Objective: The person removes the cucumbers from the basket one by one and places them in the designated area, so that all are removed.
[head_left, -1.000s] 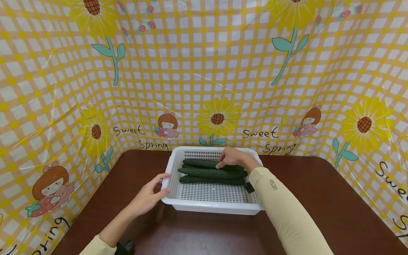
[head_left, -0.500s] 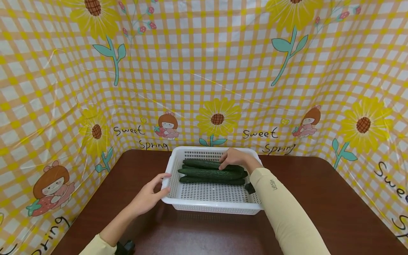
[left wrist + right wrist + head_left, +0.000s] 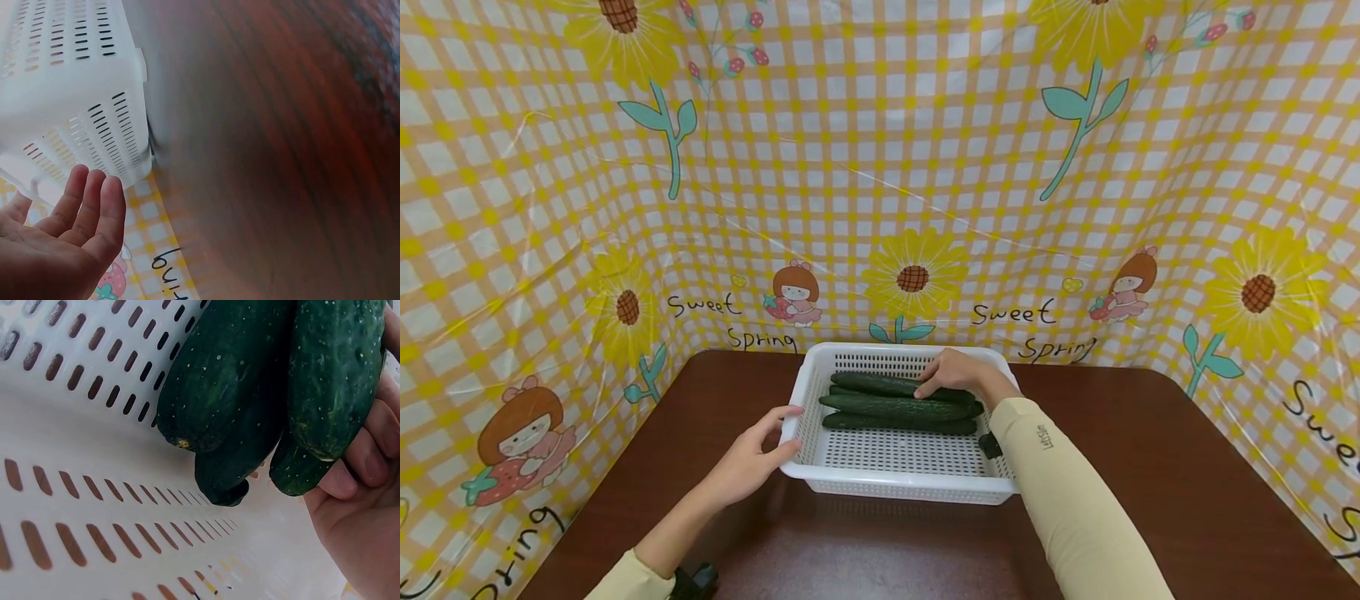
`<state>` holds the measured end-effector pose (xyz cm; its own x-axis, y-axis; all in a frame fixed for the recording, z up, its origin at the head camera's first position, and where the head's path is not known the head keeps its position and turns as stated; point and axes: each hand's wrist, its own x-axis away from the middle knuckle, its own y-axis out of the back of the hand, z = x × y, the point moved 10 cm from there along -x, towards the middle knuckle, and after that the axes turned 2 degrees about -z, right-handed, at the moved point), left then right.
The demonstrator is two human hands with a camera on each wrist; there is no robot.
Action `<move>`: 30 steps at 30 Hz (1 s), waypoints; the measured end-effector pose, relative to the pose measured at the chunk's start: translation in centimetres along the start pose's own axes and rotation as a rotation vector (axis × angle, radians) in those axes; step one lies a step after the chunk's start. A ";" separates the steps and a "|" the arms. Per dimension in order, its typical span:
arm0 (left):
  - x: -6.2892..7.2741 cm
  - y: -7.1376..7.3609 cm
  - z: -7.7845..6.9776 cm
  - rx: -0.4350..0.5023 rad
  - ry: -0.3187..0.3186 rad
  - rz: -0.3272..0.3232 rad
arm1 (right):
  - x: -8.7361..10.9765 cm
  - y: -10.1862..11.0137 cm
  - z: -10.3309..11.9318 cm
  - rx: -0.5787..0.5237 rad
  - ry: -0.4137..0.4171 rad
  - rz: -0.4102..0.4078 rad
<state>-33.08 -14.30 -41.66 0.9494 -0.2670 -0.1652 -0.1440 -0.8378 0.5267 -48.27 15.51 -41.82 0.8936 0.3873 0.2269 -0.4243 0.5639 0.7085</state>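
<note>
Several dark green cucumbers (image 3: 902,408) lie side by side, left to right, in a white slotted plastic basket (image 3: 910,479). My right hand (image 3: 951,372) reaches over the right side and holds the upper far cucumber (image 3: 868,384), thumb on its near side. In the right wrist view, curled fingers (image 3: 375,444) lie against that cucumber (image 3: 337,375), beside the other cucumbers' ends. My left hand (image 3: 748,460) touches the basket's left rim with thumb and index finger. The left wrist view shows its other fingers (image 3: 103,212) nearly straight beside the basket wall (image 3: 94,131).
The basket stands on a dark brown table (image 3: 1097,450), towards the back. A yellow checked cloth (image 3: 880,192) with sunflowers hangs behind and at both sides. The basket's near part shows its slotted floor (image 3: 902,454).
My right hand has shifted slightly to the right along the far cucumber. The left hand and the basket stay where they were.
</note>
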 end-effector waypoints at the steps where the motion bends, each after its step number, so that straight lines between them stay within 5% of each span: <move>1: 0.0 0.0 0.0 0.003 0.002 0.002 | 0.0 0.0 0.0 0.000 0.002 0.001; 30: 0.3 0.0 -0.5 0.032 -0.002 0.006 | -0.3 0.0 -0.9 -0.096 -0.021 -0.003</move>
<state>-32.70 -14.14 -41.30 0.9479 -0.2730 -0.1644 -0.1583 -0.8510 0.5007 -48.66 16.07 -42.47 0.8974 0.3706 0.2393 -0.4325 0.6325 0.6425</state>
